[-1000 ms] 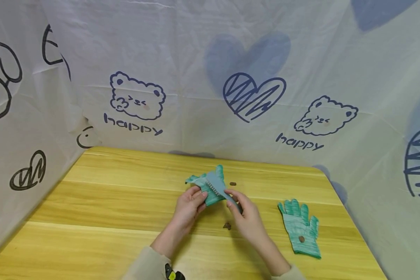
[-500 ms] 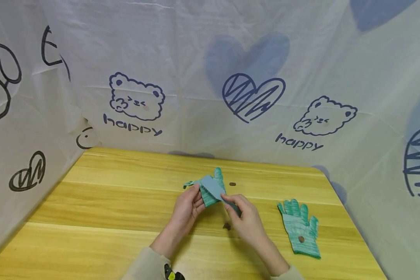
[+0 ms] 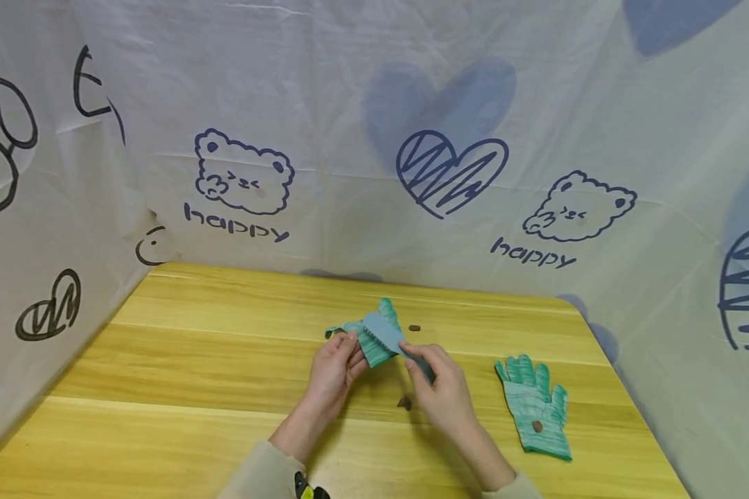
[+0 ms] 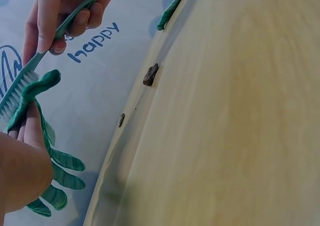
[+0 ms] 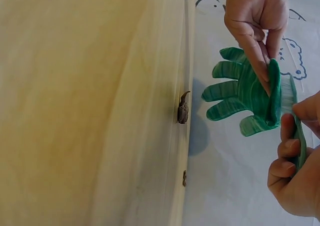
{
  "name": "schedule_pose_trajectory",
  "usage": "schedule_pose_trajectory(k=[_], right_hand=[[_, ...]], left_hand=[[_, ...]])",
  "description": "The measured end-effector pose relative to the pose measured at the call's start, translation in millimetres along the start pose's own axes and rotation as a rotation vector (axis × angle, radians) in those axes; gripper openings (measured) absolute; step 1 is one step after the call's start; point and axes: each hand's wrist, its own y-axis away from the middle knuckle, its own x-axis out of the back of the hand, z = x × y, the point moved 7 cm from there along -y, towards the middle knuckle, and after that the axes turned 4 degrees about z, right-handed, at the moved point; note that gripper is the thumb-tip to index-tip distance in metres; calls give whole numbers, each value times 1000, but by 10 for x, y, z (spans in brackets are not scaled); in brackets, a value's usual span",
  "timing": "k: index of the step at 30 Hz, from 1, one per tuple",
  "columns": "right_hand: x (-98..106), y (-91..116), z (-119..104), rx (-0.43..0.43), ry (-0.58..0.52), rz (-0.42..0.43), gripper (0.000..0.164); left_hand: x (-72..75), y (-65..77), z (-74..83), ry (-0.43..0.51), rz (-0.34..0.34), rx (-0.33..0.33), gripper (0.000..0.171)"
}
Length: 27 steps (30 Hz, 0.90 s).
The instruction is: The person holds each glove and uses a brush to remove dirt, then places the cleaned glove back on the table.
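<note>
My left hand (image 3: 331,374) grips a green knitted glove (image 3: 374,355) above the table, fingers beneath it and thumb at its left side. In the right wrist view the fingers of that glove (image 5: 225,93) spread away from the hand. My right hand (image 3: 447,391) holds a blue-green brush (image 3: 383,331) by its handle, thumb and fingers curled round it. The brush's white bristles (image 4: 19,93) face the glove and meet it near the cuff. A second green glove (image 3: 537,398) lies flat on the table to the right, with a brown lump (image 3: 537,426) on it.
Two small dark brown pieces lie on the wooden table (image 3: 193,360): a flat bit (image 3: 415,328) behind my right hand and a crumbly clump (image 3: 404,403) between my forearms. A white printed cloth (image 3: 349,229) hangs behind the table and along its sides.
The brush head has swept left over the held glove, then slightly back right, and its bristles have turned down. My left thumb has drawn back to the glove's left side.
</note>
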Motion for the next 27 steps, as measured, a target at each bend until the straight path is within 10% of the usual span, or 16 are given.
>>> schedule_pose_trajectory(k=[16, 27], right_hand=[[163, -42, 88, -65, 23, 131, 28], [44, -11, -100, 158, -83, 39, 28]], left_hand=[[15, -18, 64, 53, 21, -61, 23], [-12, 10, 20, -23, 4, -20, 23]])
